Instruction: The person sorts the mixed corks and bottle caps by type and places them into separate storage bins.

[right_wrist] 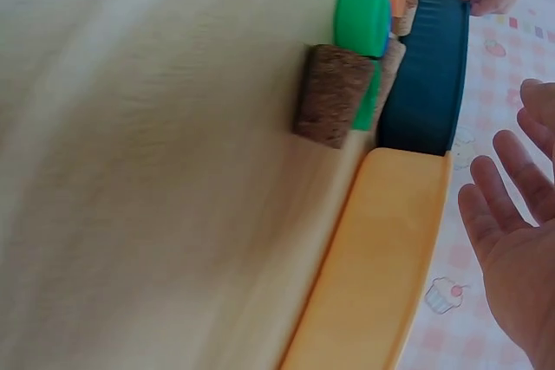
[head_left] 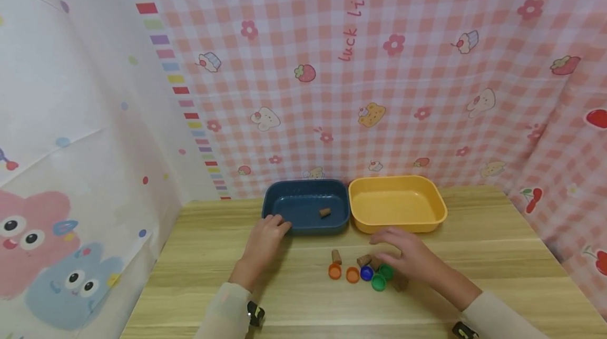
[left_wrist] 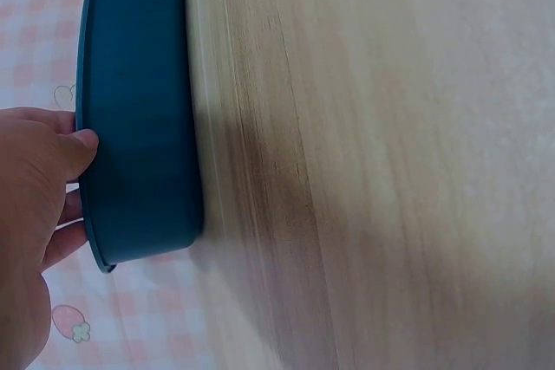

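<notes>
My left hand (head_left: 268, 234) grips the rim of the dark blue tray (head_left: 303, 231) at its front left corner, thumb outside and fingers over the edge. One cork (head_left: 324, 212) lies inside that tray. Held above the table, my right hand (head_left: 411, 255) has its fingers spread and nothing in them; the right wrist view shows the bare palm. Beside and below it are two green caps (head_left: 378, 282), a blue cap (head_left: 366, 273) and several corks (head_left: 364, 260), some partly hidden by the hand. Farther left sit two orange caps (head_left: 352, 274) and an upright-looking cork (head_left: 336, 256).
A yellow tray (head_left: 397, 225) stands right of the blue one, nearly touching it, with nothing visible inside. Both are near the back edge of the wooden table (head_left: 199, 265). A pink checked cloth (head_left: 341, 102) hangs behind, and a white printed cloth (head_left: 95, 117) hangs at the left.
</notes>
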{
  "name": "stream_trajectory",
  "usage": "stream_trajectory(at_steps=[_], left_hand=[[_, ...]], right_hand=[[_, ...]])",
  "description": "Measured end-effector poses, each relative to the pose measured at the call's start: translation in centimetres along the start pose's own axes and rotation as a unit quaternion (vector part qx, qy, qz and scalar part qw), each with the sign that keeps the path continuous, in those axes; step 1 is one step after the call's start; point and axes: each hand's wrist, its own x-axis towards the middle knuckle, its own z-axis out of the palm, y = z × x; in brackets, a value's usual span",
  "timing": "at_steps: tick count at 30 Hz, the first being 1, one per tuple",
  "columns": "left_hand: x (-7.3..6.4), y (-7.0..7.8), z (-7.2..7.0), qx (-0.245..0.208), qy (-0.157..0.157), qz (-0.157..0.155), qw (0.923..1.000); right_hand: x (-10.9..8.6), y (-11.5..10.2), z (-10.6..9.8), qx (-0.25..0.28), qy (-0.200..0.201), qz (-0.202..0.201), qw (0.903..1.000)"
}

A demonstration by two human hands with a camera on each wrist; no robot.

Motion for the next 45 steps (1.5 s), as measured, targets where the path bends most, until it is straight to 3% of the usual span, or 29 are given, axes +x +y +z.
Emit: stream_trajectory(at_steps=[6,13,19,30,45], left_hand=[[0.1,0.1,-0.1,0.001,0.0,0.001,1.0],[0.3,0.1,-0.1,-0.001,-0.005,-0.001,1.0],[0.3,0.1,-0.2,0.003,-0.005,-0.004,1.0],[0.6,0.1,-0.3,0.008,-0.002,0.006,0.9999],[0.2,0.2,-0.5,-0.007,-0.001,0.001,1.0]], right_hand=[[-1.6,0.4,-0.5,-0.012,-0.011,-0.005,0.9999],[-3.6,0.5,-1.3,-0.025,-0.062,0.034,0.9972],[-4.7,0.3,-1.4,-0.022,-0.092,0.031,0.9951],[-6.0,0.9,-0.9,-0.012,-0.13,0.04,0.9907],[-6.2,1.1,-0.3,0.017,-0.144,0.007,0.9894]])
